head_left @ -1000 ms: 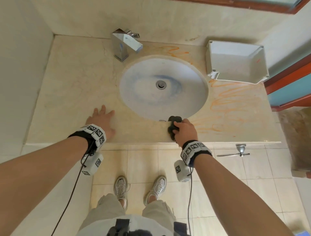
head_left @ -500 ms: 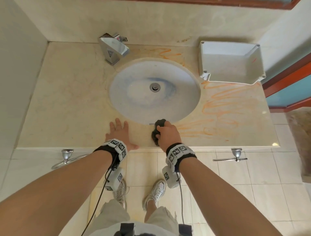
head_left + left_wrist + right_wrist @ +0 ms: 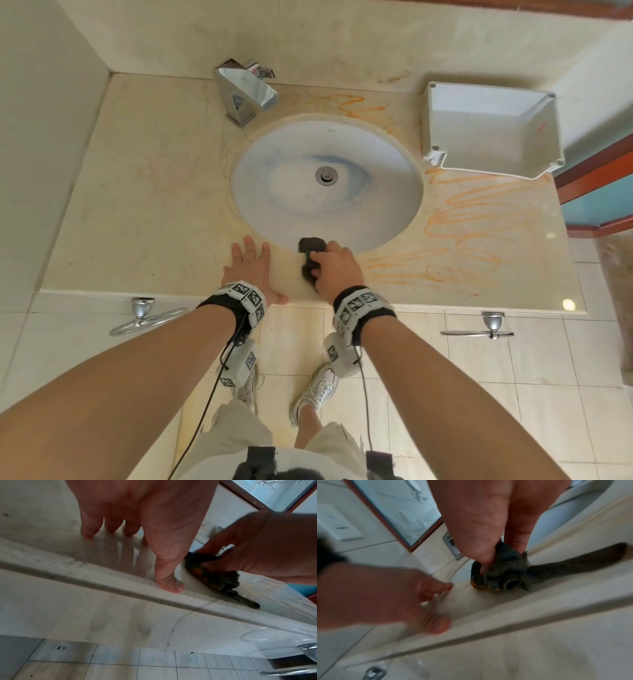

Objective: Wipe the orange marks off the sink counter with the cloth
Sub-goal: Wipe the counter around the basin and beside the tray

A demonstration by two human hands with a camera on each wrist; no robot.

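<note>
Our left hand (image 3: 251, 270) lies flat, fingers straight, at the sink counter (image 3: 144, 205) front edge. Just beside it, our right hand (image 3: 334, 269) grips the bunched dark cloth (image 3: 310, 250) on the basin (image 3: 325, 181) rim. The orange marks (image 3: 479, 233) spread rightward over open counter. Farther back sits an empty white tray (image 3: 486, 126).
</note>
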